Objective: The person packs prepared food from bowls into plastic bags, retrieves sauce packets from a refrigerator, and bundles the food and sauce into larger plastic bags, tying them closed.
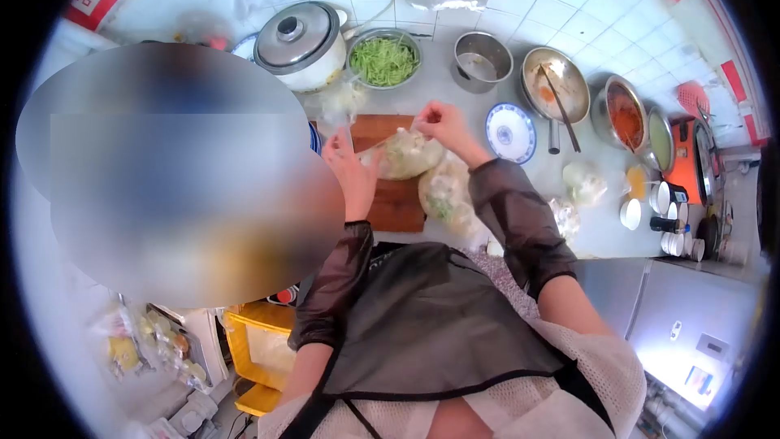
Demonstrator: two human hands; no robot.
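A clear plastic bag (408, 156) with pale green food inside lies over the wooden cutting board (390, 217). My right hand (445, 128) pinches the top of this bag between thumb and fingertips. At the bag's left side, my left hand (352, 175) is closed on its thin film, fingers pointing up. A second filled plastic bag (448, 199) rests against the first, on the board's right edge. Crumpled clear plastic (341, 104) sits just beyond my left fingers.
Behind the board stand a lidded pot (299, 45), a bowl of shredded greens (385, 61) and a steel pot (482, 61). To the right are a blue-rimmed plate (511, 133), a pan (561, 81) with chopsticks, and a pot of red sauce (624, 118). A blurred area hides the left.
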